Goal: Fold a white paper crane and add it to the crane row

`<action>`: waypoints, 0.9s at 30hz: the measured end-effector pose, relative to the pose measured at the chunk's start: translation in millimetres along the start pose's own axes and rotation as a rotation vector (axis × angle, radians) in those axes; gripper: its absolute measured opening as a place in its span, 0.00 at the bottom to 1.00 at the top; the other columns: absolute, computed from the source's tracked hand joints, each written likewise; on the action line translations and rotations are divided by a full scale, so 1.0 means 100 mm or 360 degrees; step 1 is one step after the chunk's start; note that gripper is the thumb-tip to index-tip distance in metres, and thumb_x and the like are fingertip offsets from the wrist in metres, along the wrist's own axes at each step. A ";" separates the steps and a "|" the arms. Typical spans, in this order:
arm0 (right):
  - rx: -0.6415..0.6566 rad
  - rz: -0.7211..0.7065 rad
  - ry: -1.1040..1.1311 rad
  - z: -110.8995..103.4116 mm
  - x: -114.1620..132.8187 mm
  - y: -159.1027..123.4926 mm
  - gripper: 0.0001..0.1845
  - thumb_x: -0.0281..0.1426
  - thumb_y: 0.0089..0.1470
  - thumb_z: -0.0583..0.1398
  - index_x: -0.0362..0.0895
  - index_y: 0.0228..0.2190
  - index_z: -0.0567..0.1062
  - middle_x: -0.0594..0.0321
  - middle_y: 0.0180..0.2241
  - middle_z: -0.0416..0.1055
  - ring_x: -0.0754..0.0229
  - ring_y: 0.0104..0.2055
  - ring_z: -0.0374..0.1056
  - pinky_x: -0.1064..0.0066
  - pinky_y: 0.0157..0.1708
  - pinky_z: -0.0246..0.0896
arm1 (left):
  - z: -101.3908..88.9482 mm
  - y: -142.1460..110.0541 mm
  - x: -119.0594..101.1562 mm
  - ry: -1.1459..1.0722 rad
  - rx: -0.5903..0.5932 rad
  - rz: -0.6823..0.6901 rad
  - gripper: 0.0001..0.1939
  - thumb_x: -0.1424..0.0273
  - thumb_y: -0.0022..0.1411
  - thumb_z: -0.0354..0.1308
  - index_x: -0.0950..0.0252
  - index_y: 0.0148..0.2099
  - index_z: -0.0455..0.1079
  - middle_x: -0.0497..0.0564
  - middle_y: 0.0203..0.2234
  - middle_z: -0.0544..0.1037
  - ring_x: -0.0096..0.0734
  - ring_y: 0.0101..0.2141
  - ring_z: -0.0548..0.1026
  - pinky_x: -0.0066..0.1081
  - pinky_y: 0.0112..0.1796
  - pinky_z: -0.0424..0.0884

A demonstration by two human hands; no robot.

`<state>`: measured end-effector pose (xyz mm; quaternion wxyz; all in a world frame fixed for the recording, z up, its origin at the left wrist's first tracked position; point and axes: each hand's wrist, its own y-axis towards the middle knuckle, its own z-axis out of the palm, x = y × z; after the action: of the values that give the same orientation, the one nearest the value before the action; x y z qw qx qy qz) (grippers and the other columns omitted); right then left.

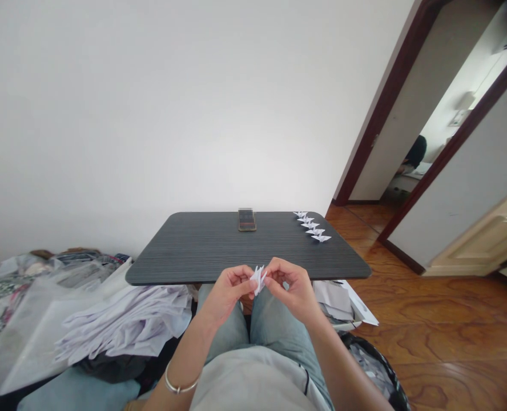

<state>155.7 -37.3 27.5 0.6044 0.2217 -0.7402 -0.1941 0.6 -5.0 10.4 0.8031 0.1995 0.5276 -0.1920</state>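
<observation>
A seated person pinches a small folded piece of white paper (258, 279) between both hands, holding it at the near edge of a dark table (210, 248), above the knees. The left hand (235, 285) grips one side of the paper between thumb and fingers; the right hand (290, 283) pinches the other side in the same way, thumb facing up. Narrow points of paper rise between the two sets of fingertips.

On the tabletop, five white paper birds (321, 238) line up at the far right corner, wings spread. A phone (247, 220) lies near the middle of the far edge, close to a white wall (193, 103). A bracelet (177, 390) circles the left forearm, and blue jeans (270, 325) cover the legs beneath the table.

To the left, a heap of white sheets (129, 322), whether paper or cloth one cannot tell, sits beside clear plastic (31, 348). To the right, papers (334, 301) lie below the table, near a black bag (397, 374) on the wooden floor (459, 337). Through a doorway, another person (417, 151) is partly visible in the next room.
</observation>
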 end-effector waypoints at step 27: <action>0.0173 -0.0864 -0.1087 -0.24 0.14 0.06 0.07 0.23 0.56 0.55 0.43 0.27 0.70 0.62 0.27 0.72 0.67 0.27 0.67 0.78 0.24 0.57 | 0.01 0.01 0.00 0.0232 -0.0041 0.0223 0.13 0.63 0.50 0.66 0.68 0.23 0.71 0.44 0.19 0.66 0.20 0.21 0.63 0.25 0.25 0.57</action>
<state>176.0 -40.2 46.8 0.2396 0.3627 -0.8216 -0.3688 1.6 -4.8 10.8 0.7766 0.2390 0.5717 -0.1134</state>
